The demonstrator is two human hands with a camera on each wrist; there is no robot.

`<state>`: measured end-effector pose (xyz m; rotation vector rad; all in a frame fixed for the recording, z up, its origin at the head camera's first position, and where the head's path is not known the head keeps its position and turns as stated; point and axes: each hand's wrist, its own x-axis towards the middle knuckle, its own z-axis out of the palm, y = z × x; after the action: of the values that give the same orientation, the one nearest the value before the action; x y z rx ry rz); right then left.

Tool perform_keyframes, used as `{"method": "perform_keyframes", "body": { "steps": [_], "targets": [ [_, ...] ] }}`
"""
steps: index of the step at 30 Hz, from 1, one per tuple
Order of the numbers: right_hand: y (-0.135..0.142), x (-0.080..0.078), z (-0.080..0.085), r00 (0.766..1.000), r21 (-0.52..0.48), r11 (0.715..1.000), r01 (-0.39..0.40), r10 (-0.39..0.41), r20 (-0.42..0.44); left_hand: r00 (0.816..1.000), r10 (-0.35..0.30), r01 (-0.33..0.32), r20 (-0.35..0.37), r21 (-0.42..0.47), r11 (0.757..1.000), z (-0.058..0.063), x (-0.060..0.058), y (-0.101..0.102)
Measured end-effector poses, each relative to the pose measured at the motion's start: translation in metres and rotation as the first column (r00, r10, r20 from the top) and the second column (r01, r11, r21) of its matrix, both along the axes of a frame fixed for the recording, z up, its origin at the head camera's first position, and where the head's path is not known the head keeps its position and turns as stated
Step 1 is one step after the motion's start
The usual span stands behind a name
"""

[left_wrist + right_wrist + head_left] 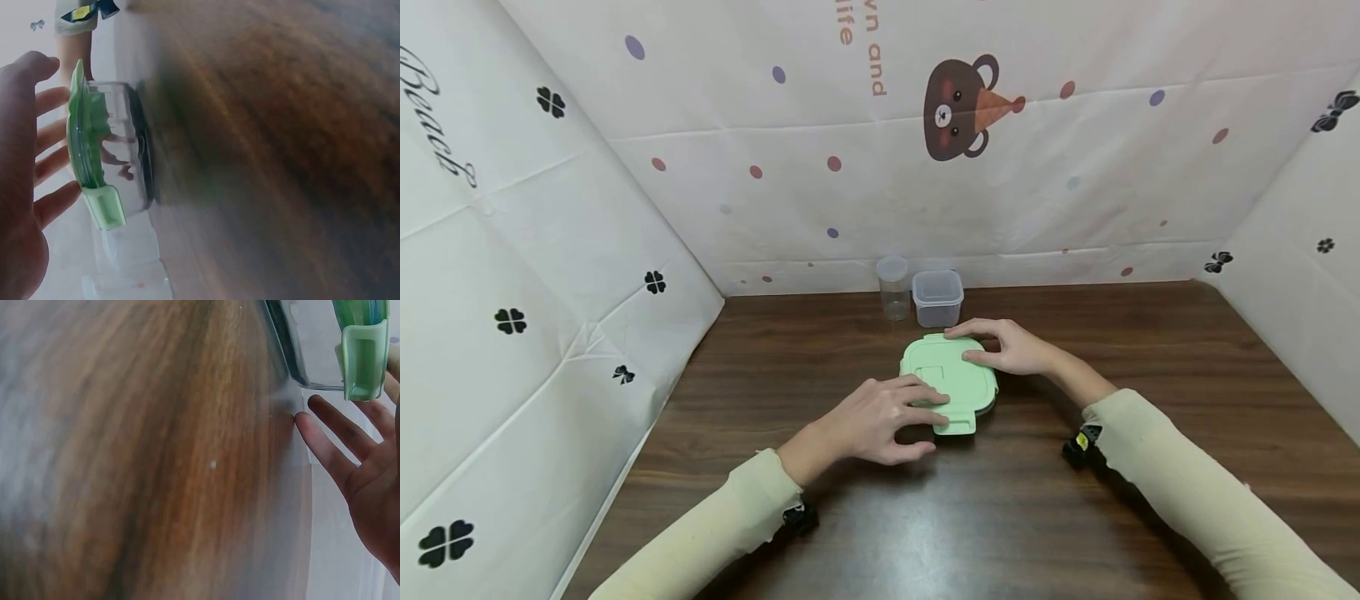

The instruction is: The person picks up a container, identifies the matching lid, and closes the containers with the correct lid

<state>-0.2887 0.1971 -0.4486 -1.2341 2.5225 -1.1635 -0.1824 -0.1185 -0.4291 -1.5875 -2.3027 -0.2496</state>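
A food container with a light green snap lid (953, 377) rests on the wooden table between both hands. Its clear body (122, 115) shows under the lid in the left wrist view. My left hand (883, 418) reaches over the near-left side, fingertips resting on the lid by the front clip (957, 425), thumb held apart. From the far right, my right hand (1011, 346) lays its extended fingers on the lid's edge. The right wrist view shows that hand's spread fingers (340, 440) next to the container, with a green clip (364, 362) angled down over its side.
Behind the container stand a clear round jar (895, 292) with a lid and a small translucent square box (937, 302), side by side near the back wall. Patterned white sheets (820, 200) enclose the wooden table (760, 367) at the back and sides.
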Motion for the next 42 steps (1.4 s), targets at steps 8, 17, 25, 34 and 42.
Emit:
{"method": "perform_keyframes", "body": {
  "steps": [8, 17, 25, 34, 42],
  "targets": [
    [0.006, 0.011, 0.003, 0.998, 0.033, 0.998, 0.052, -0.051, -0.026, 1.0, -0.017, 0.017, 0.015, -0.004, 1.0, 0.001, -0.003, -0.005],
    [0.013, 0.029, 0.006, 0.978, 0.064, 0.982, 0.18, -0.172, -0.114, 1.0, -0.023, 0.022, 0.007, 0.024, 0.999, 0.002, -0.009, -0.008],
    [0.022, 0.052, 0.008, 0.939, 0.105, 0.954, 0.281, -0.251, -0.235, 0.998, 0.037, -0.037, -0.059, 0.004, 0.999, 0.003, -0.018, -0.013],
    [0.028, 0.076, 0.008, 0.877, 0.153, 0.939, 0.31, -0.22, -0.426, 0.992, 0.108, -0.109, -0.067, -0.023, 0.994, 0.0, -0.027, -0.018],
    [0.029, 0.087, 0.009, 0.815, 0.073, 0.979, 0.192, -0.117, -0.567, 0.99, 0.129, -0.13, -0.05, -0.013, 0.991, -0.001, -0.037, -0.017]
  ]
}}
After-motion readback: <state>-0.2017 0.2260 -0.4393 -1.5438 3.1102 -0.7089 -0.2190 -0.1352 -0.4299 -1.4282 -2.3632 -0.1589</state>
